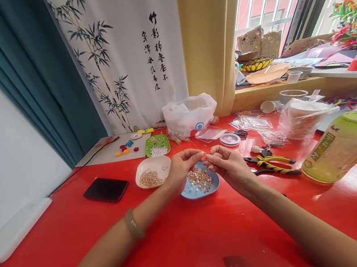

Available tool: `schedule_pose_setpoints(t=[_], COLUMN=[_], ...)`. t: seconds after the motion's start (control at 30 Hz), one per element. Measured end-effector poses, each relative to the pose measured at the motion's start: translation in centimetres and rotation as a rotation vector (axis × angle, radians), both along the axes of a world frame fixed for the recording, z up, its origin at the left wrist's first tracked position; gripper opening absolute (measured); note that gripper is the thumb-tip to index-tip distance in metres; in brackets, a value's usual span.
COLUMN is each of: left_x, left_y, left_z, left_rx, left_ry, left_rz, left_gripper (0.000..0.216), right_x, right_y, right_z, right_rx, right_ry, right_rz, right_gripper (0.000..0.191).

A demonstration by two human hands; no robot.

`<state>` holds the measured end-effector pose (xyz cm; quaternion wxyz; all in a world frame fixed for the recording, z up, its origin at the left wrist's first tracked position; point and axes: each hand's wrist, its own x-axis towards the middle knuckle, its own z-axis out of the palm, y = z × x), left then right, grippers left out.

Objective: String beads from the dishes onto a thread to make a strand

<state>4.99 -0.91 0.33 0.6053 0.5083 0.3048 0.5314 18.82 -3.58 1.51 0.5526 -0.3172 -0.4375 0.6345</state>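
My left hand (184, 167) and my right hand (229, 166) meet above the blue dish, both pinched at the fingertips. Between them is a tiny orange-red bead (204, 157); its exact shape is too small to tell. A faint thin line, perhaps thread, rises near my left fingers. Below, the blue dish (197, 195) holds gold beads (201, 180) and is partly covered by my hands. Beside my left hand stands a pale pink dish (139, 169) of small gold beads (150, 178). Behind it, a green tray (148, 146) holds white beads (159, 152).
On the left lie a black phone (106, 190) and a white device (14, 231). Yellow-and-black pliers (275, 167), scissors (241, 134) and a tilted green-yellow bottle (343, 143) are at right. A white plastic bag (190, 111) stands at the back. The red table (169, 243) ends in front.
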Motion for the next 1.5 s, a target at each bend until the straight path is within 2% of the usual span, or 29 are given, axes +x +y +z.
schedule_pose_setpoints(t=[0.57,0.9,1.3,1.5], left_x=[0.0,-0.1,-0.2,-0.1], left_y=[-0.1,-0.4,-0.7,-0.9], left_z=[0.0,0.4,0.8,1.3], left_rx=[-0.066,-0.053,-0.151,-0.085], left_ry=[-0.062,-0.010,0.013,0.116], left_rz=[-0.095,-0.142,-0.139,-0.065], left_gripper=[0.016,0.012,0.013,0.015], right_x=[0.1,-0.1,-0.5,-0.3], right_y=[0.4,0.4,0.5,0.7], right_z=[-0.5,-0.5,-1.3,-1.4], right_rx=[-0.009,0.006,0.015,0.002], right_ry=[0.115,0.175,0.224,0.234], right_rz=[0.124,0.193,0.100,0.090], right_gripper=[0.019,0.021,0.022,0.022])
